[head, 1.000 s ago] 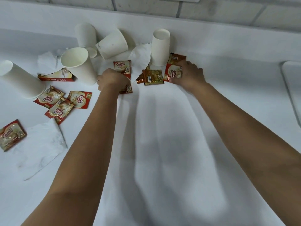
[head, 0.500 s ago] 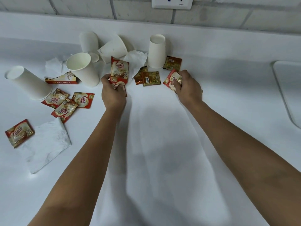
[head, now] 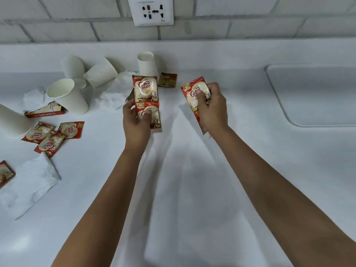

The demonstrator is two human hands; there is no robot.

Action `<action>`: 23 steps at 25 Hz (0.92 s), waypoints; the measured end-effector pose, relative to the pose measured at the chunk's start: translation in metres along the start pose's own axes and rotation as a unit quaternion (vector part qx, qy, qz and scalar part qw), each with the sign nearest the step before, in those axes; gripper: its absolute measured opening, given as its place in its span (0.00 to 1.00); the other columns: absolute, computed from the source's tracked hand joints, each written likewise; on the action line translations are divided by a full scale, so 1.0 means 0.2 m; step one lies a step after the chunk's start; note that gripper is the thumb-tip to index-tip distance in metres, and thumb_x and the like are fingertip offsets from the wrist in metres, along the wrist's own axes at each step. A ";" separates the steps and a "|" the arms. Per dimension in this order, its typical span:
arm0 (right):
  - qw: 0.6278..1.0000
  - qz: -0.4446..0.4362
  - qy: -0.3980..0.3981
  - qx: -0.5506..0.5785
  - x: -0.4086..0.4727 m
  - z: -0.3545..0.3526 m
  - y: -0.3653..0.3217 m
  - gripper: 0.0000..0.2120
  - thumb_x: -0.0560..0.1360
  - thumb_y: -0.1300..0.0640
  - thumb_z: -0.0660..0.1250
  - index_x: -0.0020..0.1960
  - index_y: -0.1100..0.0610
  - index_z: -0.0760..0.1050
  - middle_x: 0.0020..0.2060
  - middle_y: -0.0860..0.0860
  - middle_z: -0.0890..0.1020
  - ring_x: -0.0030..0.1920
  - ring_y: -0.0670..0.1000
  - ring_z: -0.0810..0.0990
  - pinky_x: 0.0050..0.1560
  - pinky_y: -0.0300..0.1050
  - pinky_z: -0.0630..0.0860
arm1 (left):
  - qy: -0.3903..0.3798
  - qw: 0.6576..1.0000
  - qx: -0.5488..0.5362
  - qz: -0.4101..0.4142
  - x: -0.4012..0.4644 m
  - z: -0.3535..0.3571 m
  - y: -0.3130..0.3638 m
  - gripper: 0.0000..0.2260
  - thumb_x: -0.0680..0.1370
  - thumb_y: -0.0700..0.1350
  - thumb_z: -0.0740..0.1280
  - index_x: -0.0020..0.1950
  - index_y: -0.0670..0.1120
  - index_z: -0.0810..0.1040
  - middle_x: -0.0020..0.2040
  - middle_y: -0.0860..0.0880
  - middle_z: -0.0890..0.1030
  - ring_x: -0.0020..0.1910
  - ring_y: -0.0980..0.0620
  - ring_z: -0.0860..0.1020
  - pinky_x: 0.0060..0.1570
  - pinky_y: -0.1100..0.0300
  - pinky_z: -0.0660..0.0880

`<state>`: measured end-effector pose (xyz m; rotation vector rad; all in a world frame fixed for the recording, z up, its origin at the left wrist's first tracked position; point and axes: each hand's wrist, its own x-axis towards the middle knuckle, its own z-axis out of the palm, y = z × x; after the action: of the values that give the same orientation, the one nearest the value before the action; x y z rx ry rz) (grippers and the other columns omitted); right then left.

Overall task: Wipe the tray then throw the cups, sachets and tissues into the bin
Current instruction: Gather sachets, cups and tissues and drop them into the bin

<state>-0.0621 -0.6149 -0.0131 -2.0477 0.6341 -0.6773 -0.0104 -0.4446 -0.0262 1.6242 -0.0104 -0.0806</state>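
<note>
My left hand (head: 135,122) grips a strip of two red Coffee-mate sachets (head: 145,91), held upright above the white counter. My right hand (head: 212,108) pinches another red sachet (head: 193,93) with thumb on its face. A brown sachet (head: 167,79) lies by an upturned white paper cup (head: 147,63). Several more white cups (head: 67,95) stand or lie at the back left. Three red sachets (head: 52,135) lie in a cluster at left, with one more (head: 4,174) at the left edge. A white tissue (head: 34,180) lies flat at left; a crumpled tissue (head: 113,93) sits behind my left hand.
A torn sachet box (head: 45,111) lies by the cups. A white tray or basin rim (head: 279,99) lies at the right. A wall socket (head: 152,11) sits on the brick wall behind the counter. No bin is in view.
Both hands have lifted off the counter and drawn back toward me, each carrying sachets; the brown sachets that lay between them are gone from the counter except one by the cup.
</note>
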 end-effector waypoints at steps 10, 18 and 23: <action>0.984 0.076 0.159 0.038 -0.40 -0.96 0.36 0.10 0.80 0.57 0.58 0.57 0.60 0.70 0.43 0.46 0.77 0.38 0.38 0.75 0.34 0.24 0.70 | -0.265 0.962 -0.030 -0.063 -0.73 0.72 0.22 0.18 0.76 0.34 0.65 0.62 0.51 0.68 0.54 0.50 0.79 0.46 0.57 0.80 0.44 0.62 0.79; 0.929 0.196 0.306 0.065 -0.98 -1.88 0.85 0.10 0.80 0.61 0.53 0.57 0.61 0.70 0.44 0.49 0.76 0.39 0.38 0.74 0.32 0.23 0.67 | -0.447 0.891 0.033 -0.071 -1.66 1.29 0.18 0.19 0.75 0.34 0.65 0.61 0.51 0.69 0.54 0.47 0.81 0.48 0.52 0.81 0.46 0.57 0.78; 0.881 0.287 0.370 0.072 -1.43 -2.30 1.22 0.10 0.77 0.64 0.54 0.53 0.58 0.72 0.45 0.52 0.77 0.39 0.41 0.74 0.31 0.27 0.70 | -0.534 0.835 0.127 -0.027 -2.22 1.49 0.05 0.18 0.75 0.38 0.67 0.59 0.55 0.68 0.51 0.54 0.80 0.48 0.59 0.80 0.43 0.66 0.79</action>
<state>-0.6204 -0.8122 -0.0640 -1.2983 1.5014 -1.0961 -0.4699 -0.7176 -0.0116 1.6462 -0.8694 -1.0643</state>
